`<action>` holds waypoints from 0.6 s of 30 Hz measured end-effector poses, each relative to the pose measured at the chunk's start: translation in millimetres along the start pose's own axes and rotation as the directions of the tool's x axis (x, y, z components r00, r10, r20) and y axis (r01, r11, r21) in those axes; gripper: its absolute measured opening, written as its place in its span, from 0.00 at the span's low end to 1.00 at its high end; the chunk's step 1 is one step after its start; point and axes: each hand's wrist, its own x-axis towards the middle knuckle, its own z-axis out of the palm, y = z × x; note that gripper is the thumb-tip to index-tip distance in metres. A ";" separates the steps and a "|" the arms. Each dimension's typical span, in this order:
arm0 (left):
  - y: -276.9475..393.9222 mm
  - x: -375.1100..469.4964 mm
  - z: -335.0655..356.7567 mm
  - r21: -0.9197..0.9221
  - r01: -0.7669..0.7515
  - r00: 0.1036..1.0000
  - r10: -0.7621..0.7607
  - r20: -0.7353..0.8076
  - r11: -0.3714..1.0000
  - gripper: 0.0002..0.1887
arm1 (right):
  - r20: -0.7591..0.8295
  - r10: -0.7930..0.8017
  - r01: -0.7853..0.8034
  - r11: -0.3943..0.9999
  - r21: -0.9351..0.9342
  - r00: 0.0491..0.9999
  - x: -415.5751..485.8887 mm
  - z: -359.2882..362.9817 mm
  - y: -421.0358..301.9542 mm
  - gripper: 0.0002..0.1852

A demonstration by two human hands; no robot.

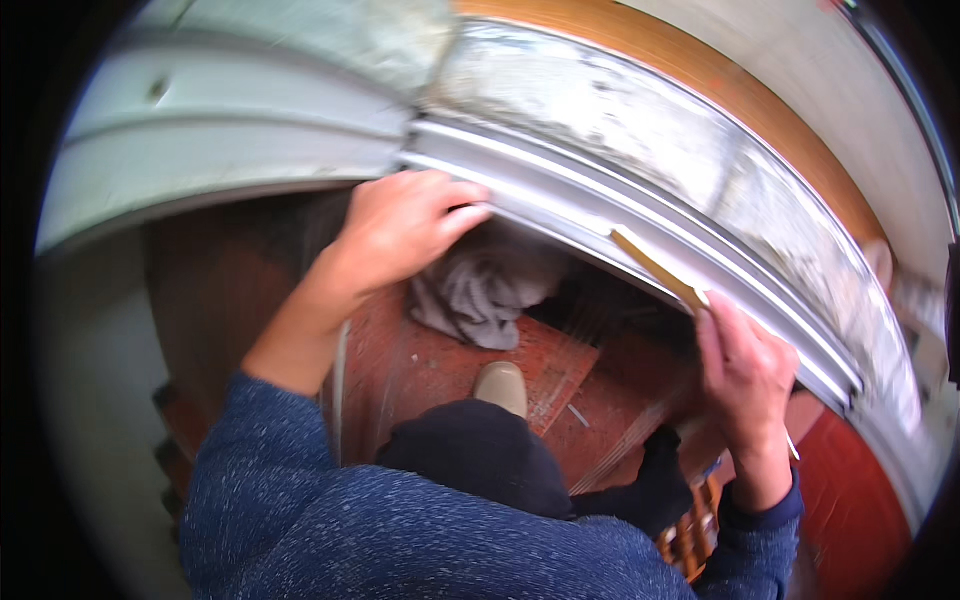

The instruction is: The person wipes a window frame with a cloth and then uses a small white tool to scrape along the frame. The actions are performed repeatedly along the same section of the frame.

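Note:
My right hand point(750, 367) holds a slim, flat, yellow-brown tool point(660, 270) by its whitish end. Its far tip lies over a white metal window track point(555, 195) with raised parallel rails. Whether the tip touches the track is unclear, and the tool's exact kind cannot be made out. My left hand point(412, 225) is at the track's left end, thumb and forefinger extended at its front edge. Blur hides whether these fingers grip anything.
Beyond the track runs a stained whitish ledge point(570, 90), then an orange-brown wooden strip point(697, 60). A crumpled grey cloth point(480, 300) lies below, on the worn red floor point(442, 375) by my beige shoe point(501, 386). A wooden slatted or beaded object point(694, 525) is at lower right.

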 end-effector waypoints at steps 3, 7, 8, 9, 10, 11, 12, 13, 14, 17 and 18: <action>9.2 4.8 2.7 -0.029 0.024 0.997 -0.022 0.073 0.999 0.13 | -0.036 0.054 -0.053 0.998 0.026 0.998 -31.1 2.5 14.5 0.09; -6.6 -12.1 15.0 -0.006 0.012 1.000 -0.012 -0.002 1.000 0.16 | -0.059 0.099 -0.098 0.995 0.019 0.993 -68.2 9.4 26.3 0.05; -3.0 -7.9 12.5 0.090 0.003 0.999 -0.007 0.048 0.996 0.16 | -0.024 0.146 -0.146 0.989 0.023 0.989 -78.3 12.7 28.0 0.08; 1.0 -4.1 11.3 0.195 0.007 0.997 -0.023 0.078 0.981 0.16 | 0.003 0.189 -0.189 0.981 0.046 0.982 -88.9 12.6 29.6 0.09; 1.0 -6.2 15.9 0.260 -0.043 0.998 0.027 0.065 0.965 0.17 | -0.011 0.211 -0.210 0.977 0.040 0.978 -98.8 11.6 30.3 0.09; -0.3 -9.5 19.8 0.330 -0.081 0.996 0.068 0.049 0.941 0.17 | -0.027 0.223 -0.222 0.974 0.041 0.974 -108.1 11.6 30.3 0.10; 1.4 -9.3 19.2 0.404 -0.115 0.993 0.108 0.041 0.907 0.17 | -0.047 0.235 -0.231 0.971 0.066 0.971 -116.9 15.5 28.5 0.10; 2.8 -6.8 17.8 0.391 -0.107 0.994 0.089 0.064 0.914 0.18 | -0.044 0.252 -0.249 0.967 0.052 0.967 -125.7 16.1 29.8 0.10; 4.7 -4.1 15.9 0.375 -0.095 0.994 0.067 0.086 0.922 0.18 | -0.037 0.265 -0.263 0.964 0.037 0.964 -133.1 14.7 31.7 0.10; -20.1 -7.0 18.4 0.320 -0.120 0.992 0.106 0.061 0.940 0.15 | 0.092 0.326 -0.333 0.939 0.082 0.941 -144.7 7.5 29.4 0.08; -14.8 -4.2 16.0 0.350 -0.122 0.992 0.106 0.067 0.929 0.14 | 0.148 0.347 -0.365 0.923 0.122 0.926 -146.0 6.5 29.8 0.07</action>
